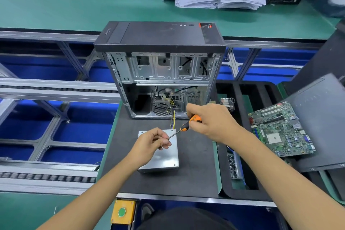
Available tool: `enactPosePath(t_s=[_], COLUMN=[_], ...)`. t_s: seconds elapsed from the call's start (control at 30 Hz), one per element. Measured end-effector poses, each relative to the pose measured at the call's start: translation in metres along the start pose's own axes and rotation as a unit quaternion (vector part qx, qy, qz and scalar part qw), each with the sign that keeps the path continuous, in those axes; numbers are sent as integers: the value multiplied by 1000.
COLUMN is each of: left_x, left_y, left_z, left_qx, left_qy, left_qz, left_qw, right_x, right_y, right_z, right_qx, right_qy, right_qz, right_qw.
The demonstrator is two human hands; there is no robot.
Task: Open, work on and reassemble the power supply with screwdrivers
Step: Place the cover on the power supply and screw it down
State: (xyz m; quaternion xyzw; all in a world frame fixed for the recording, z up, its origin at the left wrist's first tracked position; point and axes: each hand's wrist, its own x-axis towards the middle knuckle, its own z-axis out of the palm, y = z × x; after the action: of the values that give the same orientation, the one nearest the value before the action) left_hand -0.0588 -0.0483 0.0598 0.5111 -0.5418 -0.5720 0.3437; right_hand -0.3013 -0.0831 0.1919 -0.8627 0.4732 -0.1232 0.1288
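On the black foam mat (196, 164), open computer case (160, 73) stands behind, bare steel bays, cables inside. Black tray (233, 190) at right holds small loose hardware (too small to identify). Power supply (164, 157), a flat silver metal box, lies under the left hand (151, 143), whose fingers pinch the screwdriver (183, 127) shaft near the tip. Right hand (209, 119) grips its orange-black handle. Green motherboard (281, 129) far right.

No legible text; computer case (159, 33) logo blurred (screwdriver (190, 122) handle too).
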Motion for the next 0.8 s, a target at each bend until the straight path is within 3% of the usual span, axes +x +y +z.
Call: enactPosePath(t_s=[0.47, 0.8], left_x=[-3, -4], left_y=[4, -9], left_z=[-13, -3], left_qx=[138, 192], left_qy=[-95, -93], left_qz=[37, 17], left_qw=[985, 977], right_x=[8, 3], right_y=[-13, -18], right_z=[10, 24], right_qx=[-104, -120], right_qy=[-12, -44], right_qz=[-106, -137], right_qw=[989, 982])
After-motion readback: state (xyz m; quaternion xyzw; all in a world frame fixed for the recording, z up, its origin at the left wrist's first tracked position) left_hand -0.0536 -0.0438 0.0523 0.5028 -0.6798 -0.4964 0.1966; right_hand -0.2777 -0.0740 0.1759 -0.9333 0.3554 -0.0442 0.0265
